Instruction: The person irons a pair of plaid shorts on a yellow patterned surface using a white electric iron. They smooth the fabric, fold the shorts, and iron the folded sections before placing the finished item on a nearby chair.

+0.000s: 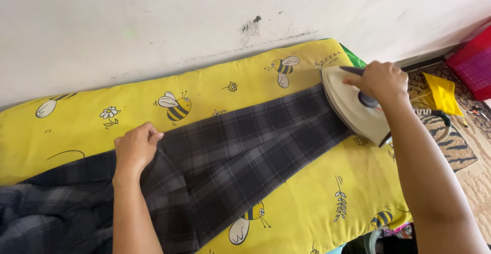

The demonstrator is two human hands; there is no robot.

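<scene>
Yellow bee-print ironing pad [307,203] against white wall. Plaid cloth [240,157] is laid lengthwise, pinned flat by open left hand [134,149]. Iron [353,106], at far right end, is gripped by closed right hand [381,80].

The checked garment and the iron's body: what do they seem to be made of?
The checked garment looks like soft woven cloth, matte, in dark grey plaid; it folds and creases. The iron, gripped by the right hand, seems to have a smooth cream plastic shell with a slight sheen.

No pkgs, labels, signs, screens visible.
</scene>
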